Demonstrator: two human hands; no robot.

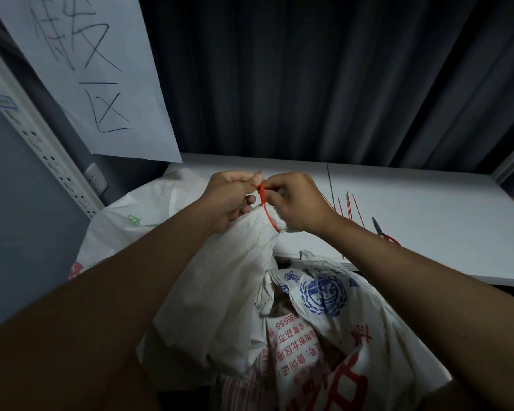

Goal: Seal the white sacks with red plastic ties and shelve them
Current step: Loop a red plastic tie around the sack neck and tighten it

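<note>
Nearest the camera, a white sack (318, 345) printed with red characters and a blue round emblem lies with its mouth gaping open below the shelf edge. Just behind it and to the left stands a plain white sack (220, 292), its neck gathered into a bunch that rises to the level of the white shelf (413, 209). A red plastic tie (268, 213) loops around that bunched neck, its strap running up between the two hands. The left hand (229, 197) is closed, pinching the upper end of the tie between thumb and fingers. The right hand (297, 203) is closed too, gripping the gathered sack top and the tie just beside the left hand. Behind the left forearm another white sack (137, 212) rests on the shelf. To the right on the shelf lie loose red ties (349, 207) and red-handled scissors (383, 231). Farther back hang a dark curtain (324, 78) and a paper sign (101, 69) with handwritten characters.
</note>
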